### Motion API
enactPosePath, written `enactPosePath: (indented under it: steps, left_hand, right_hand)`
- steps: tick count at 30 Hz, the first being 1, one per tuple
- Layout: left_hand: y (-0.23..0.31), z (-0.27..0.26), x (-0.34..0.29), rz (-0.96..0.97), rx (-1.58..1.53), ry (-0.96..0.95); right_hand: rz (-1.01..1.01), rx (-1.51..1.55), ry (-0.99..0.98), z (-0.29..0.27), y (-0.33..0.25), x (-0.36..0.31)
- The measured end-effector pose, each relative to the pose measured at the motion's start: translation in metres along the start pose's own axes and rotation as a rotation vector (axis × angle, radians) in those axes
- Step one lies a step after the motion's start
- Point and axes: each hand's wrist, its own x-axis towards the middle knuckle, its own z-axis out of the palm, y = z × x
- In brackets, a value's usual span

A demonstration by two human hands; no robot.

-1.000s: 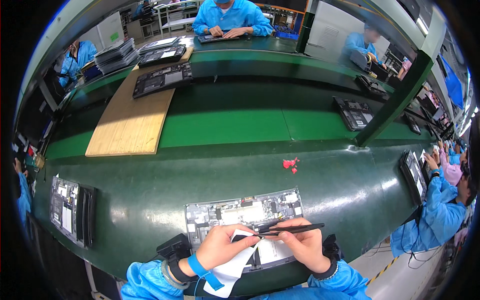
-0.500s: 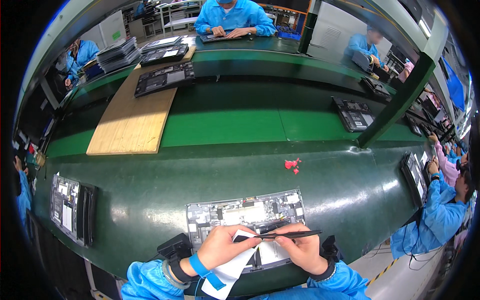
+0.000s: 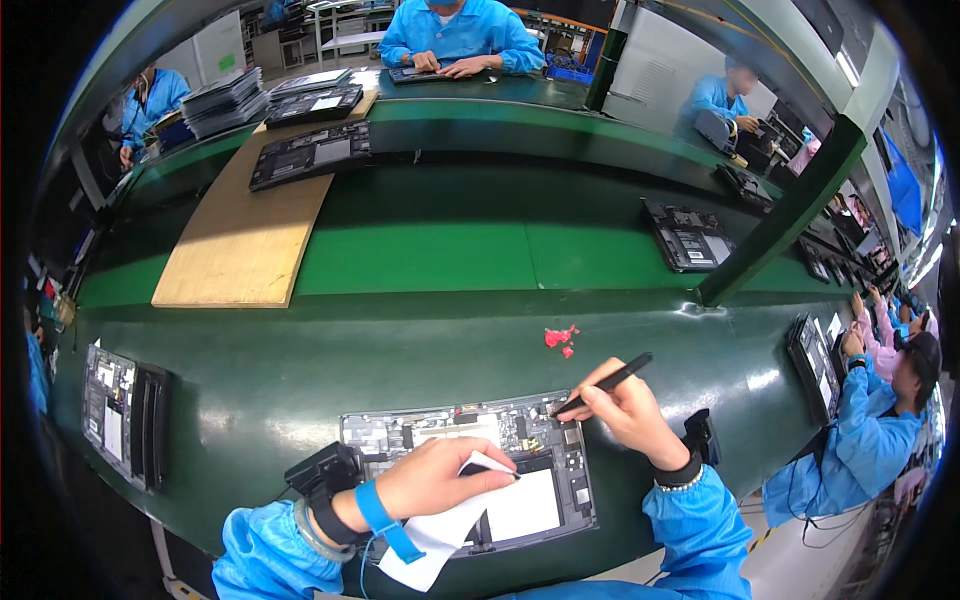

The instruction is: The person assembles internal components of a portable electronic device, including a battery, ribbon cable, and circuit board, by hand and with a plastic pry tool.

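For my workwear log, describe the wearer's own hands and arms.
Bright blue sleeves cover the forearms; both hands are ungloved. The left hand has a blue wrist strap with a thin blue cord, a black band and a boxy black device at the wrist. The right hand has a black wristband, a pale beaded bracelet and another black device beside it.

the left hand [image 3: 440, 480] pinches; farther forward on its right, the right hand [image 3: 622, 405] curls in a pen-like grip.
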Motion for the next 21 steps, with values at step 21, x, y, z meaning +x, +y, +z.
enactPosePath:
  steps: [21]
  left_hand:
    - [0.002,0.005,0.03,0.197,0.428,-0.037]
  right_hand:
    - [0.071,-0.241,-0.365,-0.01,-0.016,0.039]
